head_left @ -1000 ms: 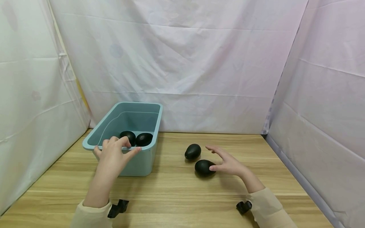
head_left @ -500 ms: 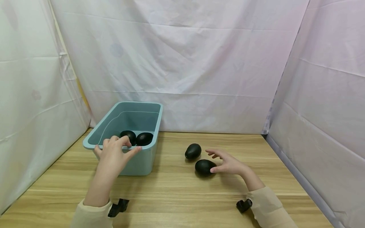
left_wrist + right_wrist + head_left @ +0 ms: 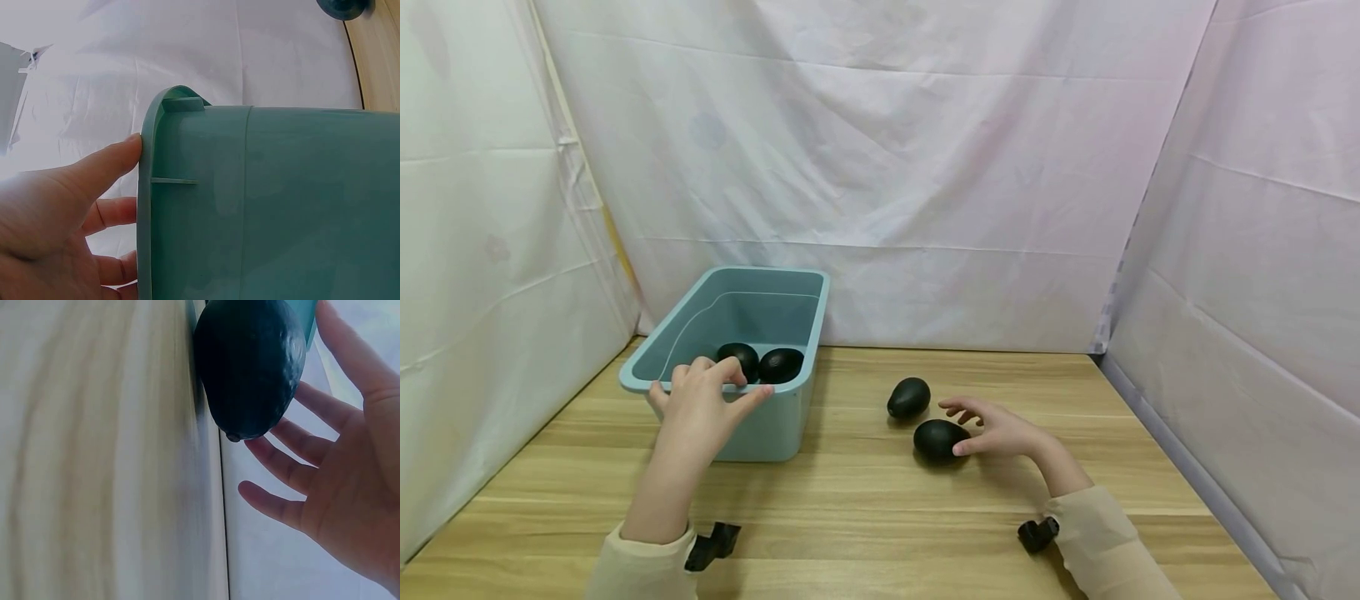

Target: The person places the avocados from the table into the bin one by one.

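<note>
Right hand (image 3: 1003, 433) spread at the near avocado (image 3: 938, 440); left hand (image 3: 698, 408) on the plastic bin (image 3: 760, 437).

On the wooden counter (image 3: 865, 517), the near avocado lies well in from the back edge, with the far avocado (image 3: 908, 398) just beyond it to the left, nearer that edge. The right hand's fingers stand wide apart, the thumb at the near avocado's right end; whether it touches cannot be told. The plastic bin stands toward the counter's back left corner, the left hand's fingers curled over its front rim. Inside, behind that hand, a pair of avocados (image 3: 781, 366) lies side by side. White cloth (image 3: 880, 167) hangs behind the back edge.
</note>
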Demonstrator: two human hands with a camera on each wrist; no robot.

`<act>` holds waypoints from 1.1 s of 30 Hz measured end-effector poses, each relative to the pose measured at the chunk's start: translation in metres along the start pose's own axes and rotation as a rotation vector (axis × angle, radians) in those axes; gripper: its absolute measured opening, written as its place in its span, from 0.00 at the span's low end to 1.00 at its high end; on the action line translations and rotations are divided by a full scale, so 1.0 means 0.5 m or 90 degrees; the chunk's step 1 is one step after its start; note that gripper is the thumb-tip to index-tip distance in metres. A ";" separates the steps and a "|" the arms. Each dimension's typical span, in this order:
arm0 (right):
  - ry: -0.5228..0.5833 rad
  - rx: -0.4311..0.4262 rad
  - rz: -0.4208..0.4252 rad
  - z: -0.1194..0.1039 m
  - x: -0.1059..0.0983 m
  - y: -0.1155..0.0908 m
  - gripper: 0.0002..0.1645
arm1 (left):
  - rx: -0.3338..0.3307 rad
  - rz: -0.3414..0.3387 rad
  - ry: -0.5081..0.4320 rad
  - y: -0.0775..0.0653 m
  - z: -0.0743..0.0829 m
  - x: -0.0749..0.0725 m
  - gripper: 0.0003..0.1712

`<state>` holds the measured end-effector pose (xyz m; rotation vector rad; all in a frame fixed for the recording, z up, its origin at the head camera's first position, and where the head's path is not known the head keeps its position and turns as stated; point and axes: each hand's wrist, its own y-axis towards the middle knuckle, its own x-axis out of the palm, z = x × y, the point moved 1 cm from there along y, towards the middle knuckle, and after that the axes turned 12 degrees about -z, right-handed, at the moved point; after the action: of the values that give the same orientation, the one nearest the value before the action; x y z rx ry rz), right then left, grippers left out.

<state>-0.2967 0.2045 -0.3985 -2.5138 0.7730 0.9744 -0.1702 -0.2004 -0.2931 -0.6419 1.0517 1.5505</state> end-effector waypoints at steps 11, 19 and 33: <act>-0.013 0.019 -0.041 -0.002 -0.001 0.006 0.43 | 0.001 -0.004 0.001 -0.001 0.003 0.000 0.19; -0.015 0.000 -0.066 0.005 -0.002 0.016 0.41 | -0.002 -0.004 0.000 -0.002 0.002 0.000 0.18; -0.020 0.008 -0.089 0.004 0.002 0.031 0.42 | 0.006 -0.002 -0.009 -0.003 0.001 0.001 0.19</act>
<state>-0.3065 0.1926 -0.4023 -2.4966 0.5842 0.9556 -0.1687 -0.1997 -0.2938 -0.6250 1.0470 1.5445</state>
